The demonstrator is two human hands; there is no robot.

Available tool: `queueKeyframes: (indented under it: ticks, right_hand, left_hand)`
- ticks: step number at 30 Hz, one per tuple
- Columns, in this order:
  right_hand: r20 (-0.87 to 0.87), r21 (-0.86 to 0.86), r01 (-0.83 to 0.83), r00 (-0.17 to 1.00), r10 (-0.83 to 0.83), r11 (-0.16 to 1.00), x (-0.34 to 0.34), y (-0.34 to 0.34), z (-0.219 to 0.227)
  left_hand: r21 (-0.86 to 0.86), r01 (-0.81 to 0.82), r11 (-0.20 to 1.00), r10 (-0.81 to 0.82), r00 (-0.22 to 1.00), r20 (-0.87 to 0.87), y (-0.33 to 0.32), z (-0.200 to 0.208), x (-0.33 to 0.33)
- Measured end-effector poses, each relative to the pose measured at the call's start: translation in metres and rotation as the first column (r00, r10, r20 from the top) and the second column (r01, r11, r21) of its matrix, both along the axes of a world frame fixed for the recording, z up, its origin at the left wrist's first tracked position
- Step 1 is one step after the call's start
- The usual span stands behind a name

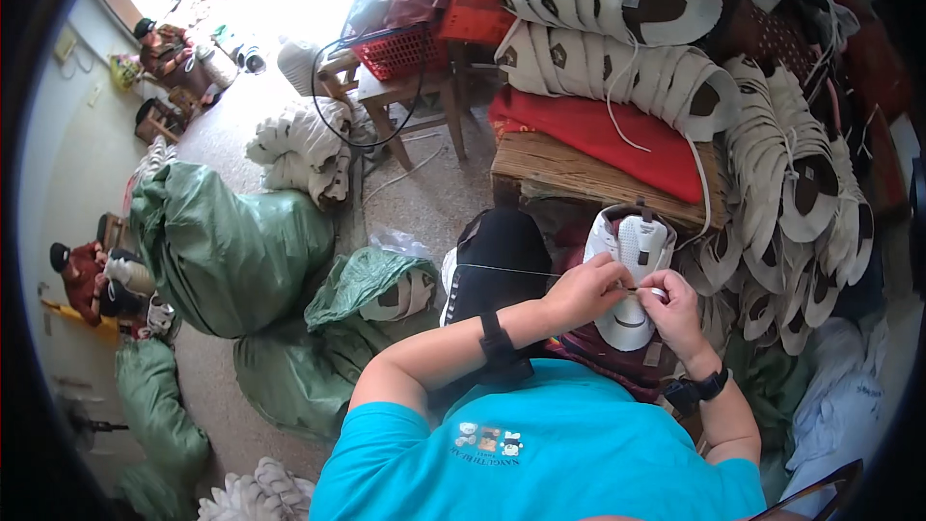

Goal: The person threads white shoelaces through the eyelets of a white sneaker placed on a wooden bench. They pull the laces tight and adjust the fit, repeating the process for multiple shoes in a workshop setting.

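A white shoe upper with a perforated tongue rests on my lap, its toe end toward me. My left hand is over its left side, thumb and fingertips pinched together. A thin pale thread stretches taut from the left across my dark-clad knee to this hand. Close beside it, my right hand has its fingers bent in a pinch over the shoe, with a pale band on one finger. Something small and dark shows between the two sets of fingertips; its kind is too small to tell.
A wooden bench with red cloth carries stacked shoe uppers. More uppers hang in bunches at right. Green sacks lie on the floor at left. A red basket sits on a stool; two people sit further off.
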State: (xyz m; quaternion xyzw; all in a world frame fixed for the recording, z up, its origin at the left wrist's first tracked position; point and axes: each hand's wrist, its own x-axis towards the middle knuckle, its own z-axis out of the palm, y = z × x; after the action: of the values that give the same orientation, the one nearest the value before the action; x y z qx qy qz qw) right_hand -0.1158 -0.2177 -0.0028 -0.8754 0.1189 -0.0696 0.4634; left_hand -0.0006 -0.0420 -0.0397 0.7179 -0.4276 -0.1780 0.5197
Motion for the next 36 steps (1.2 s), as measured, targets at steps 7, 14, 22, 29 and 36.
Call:
queueKeyframes:
  ticks: [7,14,22,29,36]
  right_hand:
    - [-0.095,0.084,-0.197,0.974,0.205,0.977,0.009,-0.018,0.008]
    - [0.001,0.072,-0.168,0.986,0.168,0.983,0.008,-0.007,0.005]
    - [0.006,0.046,-0.05,0.999,0.05,0.998,0.005,0.003,0.003]
    - [-0.009,-0.043,0.013,1.0,-0.014,0.999,0.006,0.021,0.015]
    - [0.016,-0.111,0.082,0.997,-0.081,0.99,-0.002,0.024,0.008]
  left_hand:
    - [-0.143,0.004,0.99,0.051,0.926,0.375,-0.001,0.003,0.005]
    - [-0.066,0.046,0.997,0.01,0.743,0.669,0.006,0.006,0.017]
    - [-0.235,-0.818,0.525,0.694,0.252,0.675,0.221,-0.01,0.123]
    - [-0.041,-0.91,-0.412,0.317,-0.101,-0.943,0.413,-0.097,0.149]
    - [-0.137,-0.979,0.152,0.307,0.179,-0.935,0.26,-0.055,0.138]
